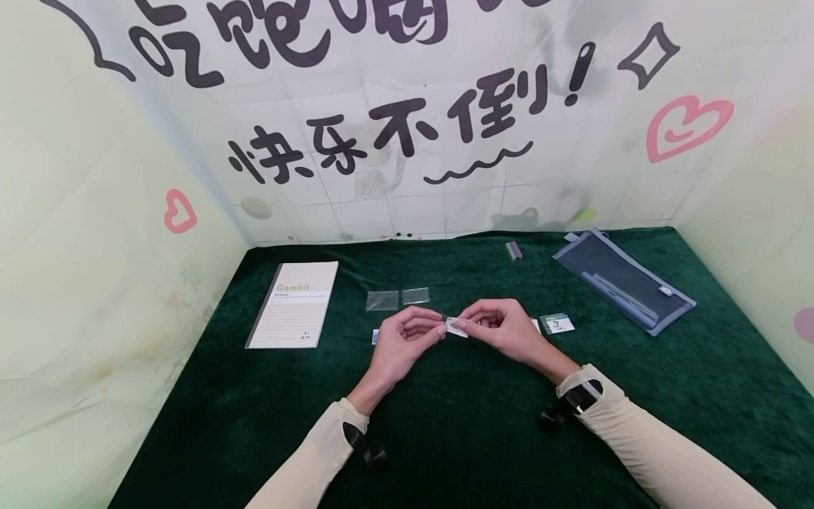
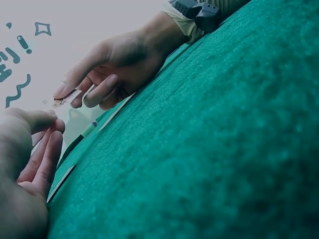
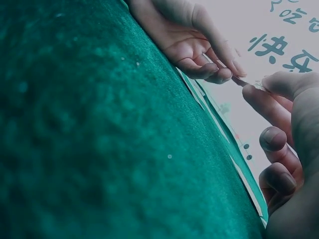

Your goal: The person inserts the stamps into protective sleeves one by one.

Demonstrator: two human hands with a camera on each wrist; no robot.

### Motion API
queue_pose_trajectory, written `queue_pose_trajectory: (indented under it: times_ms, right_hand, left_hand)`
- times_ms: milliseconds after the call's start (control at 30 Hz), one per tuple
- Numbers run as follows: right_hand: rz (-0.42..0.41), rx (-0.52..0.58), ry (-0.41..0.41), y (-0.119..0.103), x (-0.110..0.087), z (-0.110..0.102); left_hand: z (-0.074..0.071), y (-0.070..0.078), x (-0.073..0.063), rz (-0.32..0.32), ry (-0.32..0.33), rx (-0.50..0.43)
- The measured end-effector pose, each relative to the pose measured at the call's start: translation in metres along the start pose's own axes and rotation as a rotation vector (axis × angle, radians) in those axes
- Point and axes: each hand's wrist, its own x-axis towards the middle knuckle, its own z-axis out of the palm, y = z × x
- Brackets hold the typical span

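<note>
Between both hands, close over the dark green cloth, is a small white printed card [image 1: 456, 328] with a little picture on it. My right hand [image 1: 505, 329] pinches its right side between thumb and forefinger, the other fingers curled loosely below. At its left end, the thumb and fingertips of my left hand [image 1: 403, 343] pinch the edge. From the left wrist, the card [image 2: 67, 98] is seen nearly edge-on under the right thumb. Fingertips cover much of it. A blue-edged card [image 1: 375, 336] lies partly hidden behind the left hand.
Two clear plastic sleeves [image 1: 382, 300] lie beyond the left hand. Right of the right hand is another printed card [image 1: 559, 323]. A notebook [image 1: 295, 304] lies left, a blue zip pouch [image 1: 620, 283] right, and a small eraser-like block [image 1: 514, 251] near the back edge.
</note>
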Motion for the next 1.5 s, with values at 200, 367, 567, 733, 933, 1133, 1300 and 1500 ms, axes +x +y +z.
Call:
queue_pose_trajectory:
  times_ms: [200, 367, 567, 733, 933, 1133, 1300, 1500]
  right_hand:
    - [-0.008, -0.023, 0.035, 0.0013, 0.0008, 0.0]
    - [0.001, -0.021, 0.024, -0.0002, 0.0002, 0.0007]
    - [0.016, -0.024, 0.01, 0.0002, 0.0004, 0.001]
    - [0.019, -0.007, -0.001, -0.0013, 0.0011, 0.0013]
    - [0.004, 0.012, -0.027, -0.0018, 0.0022, 0.0025]
    - [-0.004, 0.004, -0.014, -0.0036, 0.0022, 0.0026]
    - [-0.016, 0.016, -0.003, -0.0027, 0.0023, 0.0019]
    - [-0.022, 0.021, -0.019, -0.0015, 0.0008, 0.0009]
  left_hand:
    - [0.0, 0.0009, -0.0004, 0.01, 0.005, 0.003]
    - [-0.0001, 0.002, -0.0007, 0.008, 0.009, -0.004]
    - [-0.0004, 0.0018, -0.0006, 0.007, 0.007, -0.008]
    - [-0.001, 0.0011, -0.0004, 0.005, 0.0, 0.003]
    - [-0.0018, 0.0008, -0.0013, -0.007, -0.014, 0.038]
    - [-0.0019, 0.0004, -0.0006, 0.0, -0.013, 0.022]
    - [-0.0015, 0.0012, 0.0003, 0.012, 0.035, -0.004]
    - [-0.0004, 0.0009, -0.0003, 0.012, 0.042, -0.007]
